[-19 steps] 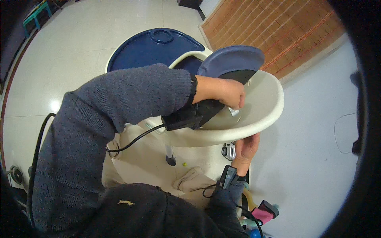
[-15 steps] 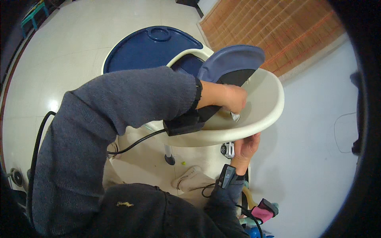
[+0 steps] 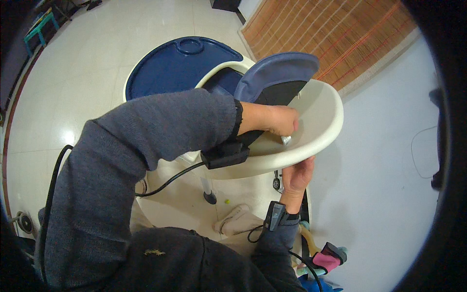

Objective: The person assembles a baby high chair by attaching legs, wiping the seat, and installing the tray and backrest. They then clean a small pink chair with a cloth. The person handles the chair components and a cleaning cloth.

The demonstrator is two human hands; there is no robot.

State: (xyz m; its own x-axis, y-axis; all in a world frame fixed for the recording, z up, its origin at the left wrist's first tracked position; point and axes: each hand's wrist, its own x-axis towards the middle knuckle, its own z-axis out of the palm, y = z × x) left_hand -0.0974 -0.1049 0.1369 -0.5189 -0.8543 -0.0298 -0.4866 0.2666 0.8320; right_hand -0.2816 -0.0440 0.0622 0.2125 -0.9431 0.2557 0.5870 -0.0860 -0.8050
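Shell of curved cream plastic (image 3: 323,114), wall between both hands: left hand (image 3: 282,120) inside, fingers curled round small crumpled whitish scrap (image 3: 286,140); right hand (image 3: 298,175) against outer underside, fingertips hidden, cannot tell grip.

Floor (image 3: 97,92): pale glossy tile, light glare (image 3: 66,136) at left. Pale bluish-white wall (image 3: 379,146) on right, brown woven panel (image 3: 321,36) upper right. Teal stool (image 3: 40,29) upper left, dark boxy furniture (image 3: 225,4) at top edge.
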